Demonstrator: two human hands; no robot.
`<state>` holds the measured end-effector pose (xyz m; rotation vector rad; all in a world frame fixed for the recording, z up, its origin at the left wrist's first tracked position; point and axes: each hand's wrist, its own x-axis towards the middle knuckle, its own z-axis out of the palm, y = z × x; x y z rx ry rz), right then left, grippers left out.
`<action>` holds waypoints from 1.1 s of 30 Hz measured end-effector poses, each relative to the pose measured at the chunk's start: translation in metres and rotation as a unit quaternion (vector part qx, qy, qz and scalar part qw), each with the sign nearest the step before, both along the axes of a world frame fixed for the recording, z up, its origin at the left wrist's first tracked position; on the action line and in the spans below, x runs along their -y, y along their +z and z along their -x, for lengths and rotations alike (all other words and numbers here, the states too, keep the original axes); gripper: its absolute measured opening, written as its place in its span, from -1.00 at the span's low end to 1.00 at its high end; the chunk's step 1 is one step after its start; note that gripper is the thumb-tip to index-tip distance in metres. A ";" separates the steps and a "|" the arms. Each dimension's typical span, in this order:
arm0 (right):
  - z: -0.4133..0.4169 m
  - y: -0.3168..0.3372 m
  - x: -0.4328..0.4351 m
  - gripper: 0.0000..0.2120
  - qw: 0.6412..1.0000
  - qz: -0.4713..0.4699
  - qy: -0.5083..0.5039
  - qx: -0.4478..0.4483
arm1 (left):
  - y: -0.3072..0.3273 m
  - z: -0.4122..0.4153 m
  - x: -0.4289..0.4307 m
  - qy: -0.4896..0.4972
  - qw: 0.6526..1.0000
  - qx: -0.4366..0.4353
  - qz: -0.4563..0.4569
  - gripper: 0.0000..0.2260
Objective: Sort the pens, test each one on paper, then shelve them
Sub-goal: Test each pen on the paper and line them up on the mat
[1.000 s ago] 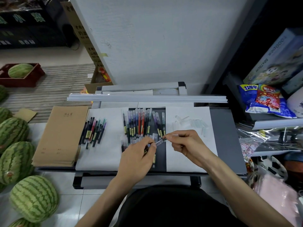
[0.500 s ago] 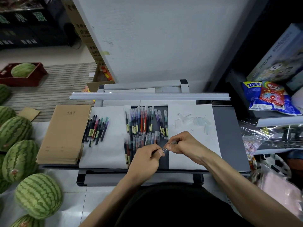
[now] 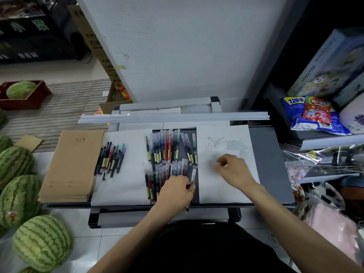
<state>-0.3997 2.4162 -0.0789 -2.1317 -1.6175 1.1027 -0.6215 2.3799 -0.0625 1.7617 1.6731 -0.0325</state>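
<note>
Since half a second ago the two hands, which met over one pen, have come apart. From my end, the right hand (image 3: pixel 235 170) is now out over the right sheet of paper (image 3: pixel 222 192), fingertips bunched together; motion blur there means I cannot tell whether it pinches anything. The left hand (image 3: pixel 175 191) stays at the near edge of the loose pens (image 3: pixel 167 148) on the grey tray (image 3: pixel 269 166). Its fingers are curled round the pen (image 3: pixel 193 175), whose pale end points up toward the heap and whose dark end seems to poke out below the hand. A smaller group of pens (image 3: pixel 112 158) lies well apart on the left sheet (image 3: pixel 126 186).

For writing, the brown notebooks (image 3: pixel 72 164) carry printed characters I cannot read. The box (image 3: pixel 325 62) on the right shows "50x70cm". The snack bags (image 3: pixel 315 113) below it have bold characters, too small to make out.
</note>
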 end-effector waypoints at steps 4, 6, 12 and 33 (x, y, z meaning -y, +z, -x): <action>-0.037 -0.005 0.003 -0.69 0.979 -0.054 -0.003 0.197 | -0.010 -0.007 -0.010 -0.013 0.999 -0.035 -0.013 -0.63; -0.047 -0.008 0.006 -0.68 0.972 -0.053 -0.012 0.229 | -0.012 -0.009 -0.016 -0.017 0.999 -0.046 -0.015 -0.64; -0.055 -0.018 0.014 -0.68 0.974 -0.072 0.000 0.215 | -0.014 -0.012 -0.033 -0.024 0.996 -0.089 -0.012 -0.67; -0.044 -0.009 0.012 -0.70 0.990 -0.037 -0.132 0.020 | -0.010 0.054 -0.053 0.082 0.991 -0.030 -0.105 -0.70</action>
